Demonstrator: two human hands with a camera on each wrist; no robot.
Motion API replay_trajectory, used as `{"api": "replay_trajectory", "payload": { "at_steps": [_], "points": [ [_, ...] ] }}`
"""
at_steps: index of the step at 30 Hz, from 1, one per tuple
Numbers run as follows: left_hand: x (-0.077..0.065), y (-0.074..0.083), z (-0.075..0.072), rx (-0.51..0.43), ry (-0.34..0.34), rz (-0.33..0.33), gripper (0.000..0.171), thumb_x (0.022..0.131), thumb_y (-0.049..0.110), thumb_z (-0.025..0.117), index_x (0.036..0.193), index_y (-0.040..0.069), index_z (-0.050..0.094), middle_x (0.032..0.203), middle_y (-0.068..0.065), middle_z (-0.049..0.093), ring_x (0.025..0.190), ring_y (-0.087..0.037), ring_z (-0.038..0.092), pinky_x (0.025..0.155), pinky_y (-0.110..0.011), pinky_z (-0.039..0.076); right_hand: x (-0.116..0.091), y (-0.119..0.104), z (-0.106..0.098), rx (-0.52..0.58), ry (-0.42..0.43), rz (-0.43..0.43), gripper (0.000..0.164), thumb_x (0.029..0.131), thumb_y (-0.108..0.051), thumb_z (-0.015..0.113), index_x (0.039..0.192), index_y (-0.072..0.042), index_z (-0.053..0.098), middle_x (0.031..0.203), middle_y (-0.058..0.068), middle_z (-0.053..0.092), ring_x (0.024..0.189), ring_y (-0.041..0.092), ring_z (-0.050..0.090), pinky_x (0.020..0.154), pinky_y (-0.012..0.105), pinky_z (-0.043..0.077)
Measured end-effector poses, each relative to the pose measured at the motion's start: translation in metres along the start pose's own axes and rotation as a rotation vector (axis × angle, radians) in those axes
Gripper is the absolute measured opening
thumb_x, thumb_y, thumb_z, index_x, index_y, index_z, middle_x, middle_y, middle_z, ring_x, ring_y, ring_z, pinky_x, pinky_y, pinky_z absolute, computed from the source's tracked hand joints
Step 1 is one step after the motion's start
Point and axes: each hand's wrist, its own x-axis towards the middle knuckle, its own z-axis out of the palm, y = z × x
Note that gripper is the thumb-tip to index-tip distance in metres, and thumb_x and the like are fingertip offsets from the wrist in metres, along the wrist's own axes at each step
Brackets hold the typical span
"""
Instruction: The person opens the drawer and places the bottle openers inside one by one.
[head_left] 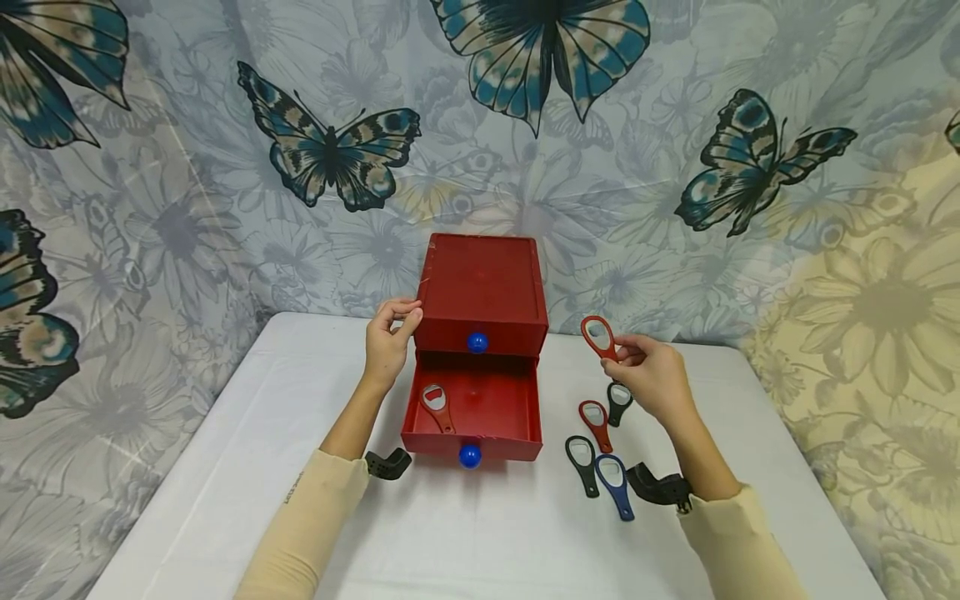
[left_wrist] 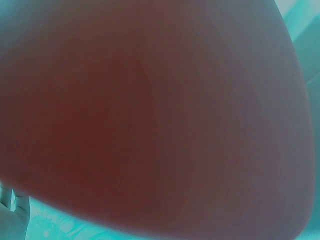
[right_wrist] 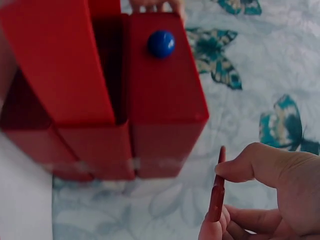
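A red cabinet (head_left: pixel 483 275) stands on the table, its lower drawer (head_left: pixel 495 425) pulled out. A red bottle opener (head_left: pixel 435 402) lies at the drawer's left side. At the cabinet's left side, my left hand (head_left: pixel 390 337) touches the edge with its fingertips. My right hand (head_left: pixel 652 375) pinches another red bottle opener (head_left: pixel 597 335) by its handle, raised to the right of the cabinet; its thin edge shows in the right wrist view. Below that hand lie a red bottle opener (head_left: pixel 595 423), a blue one (head_left: pixel 613 483) and two black ones (head_left: pixel 582 463).
Blue round knobs (head_left: pixel 477 342) stick out from the upper and lower drawer fronts. The white tabletop (head_left: pixel 322 358) reaches back to a butterfly-patterned cloth (head_left: pixel 600 250). Blurred dark red fills most of the left wrist view.
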Motion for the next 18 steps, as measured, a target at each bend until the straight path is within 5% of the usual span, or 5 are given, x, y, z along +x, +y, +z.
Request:
{"api": "replay_trajectory", "payload": {
  "at_steps": [8, 12, 18],
  "points": [
    [0.0, -0.002, 0.0, -0.007, -0.003, 0.003, 0.024, 0.094, 0.0, 0.06, 0.108, -0.019, 0.059, 0.122, -0.033, 0.052, 0.085, 0.002, 0.055, 0.072, -0.011, 0.051, -0.001, -0.025, 0.013, 0.044, -0.077, -0.049, 0.035, 0.08, -0.004, 0.073, 0.112, 0.008, 0.066, 0.089, 0.018, 0.067, 0.073, 0.014, 0.059, 0.062, 0.01, 0.047],
    [0.002, -0.012, 0.0, -0.017, 0.012, 0.01, 0.023, 0.093, 0.001, 0.061, 0.106, -0.018, 0.06, 0.118, -0.025, 0.056, 0.085, 0.001, 0.056, 0.07, -0.011, 0.051, 0.0, -0.035, 0.016, 0.038, -0.145, -0.06, 0.035, 0.081, -0.005, 0.071, 0.114, 0.006, 0.067, 0.089, 0.016, 0.067, 0.076, 0.017, 0.06, 0.062, 0.014, 0.048],
    [0.001, -0.002, 0.0, -0.005, 0.01, 0.009, 0.021, 0.093, 0.0, 0.06, 0.104, -0.019, 0.06, 0.113, -0.013, 0.058, 0.085, 0.001, 0.056, 0.071, -0.012, 0.052, 0.001, -0.048, 0.025, 0.066, -0.216, -0.112, 0.033, 0.079, -0.004, 0.071, 0.11, 0.006, 0.067, 0.087, 0.014, 0.067, 0.075, 0.018, 0.06, 0.062, 0.016, 0.049]
  ]
}}
